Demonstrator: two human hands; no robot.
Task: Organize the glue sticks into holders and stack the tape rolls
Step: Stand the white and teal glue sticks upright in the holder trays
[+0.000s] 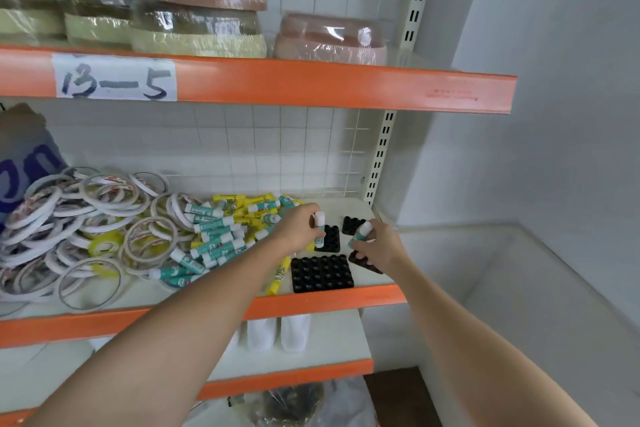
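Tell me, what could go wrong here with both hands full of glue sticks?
1. The left hand lowers a glue stick toward a small black holder that sits loose, so it might slide.
2. The big holder and a yellow glue stick lie near the shelf edge; a forearm might knock them off.

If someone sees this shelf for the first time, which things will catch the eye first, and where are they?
First, the two hands at the shelf's right end: the left hand holds a teal glue stick upright over a small black holder, and the right hand grips another glue stick. Behind them lies a pile of glue sticks, and further left a heap of tape rolls.
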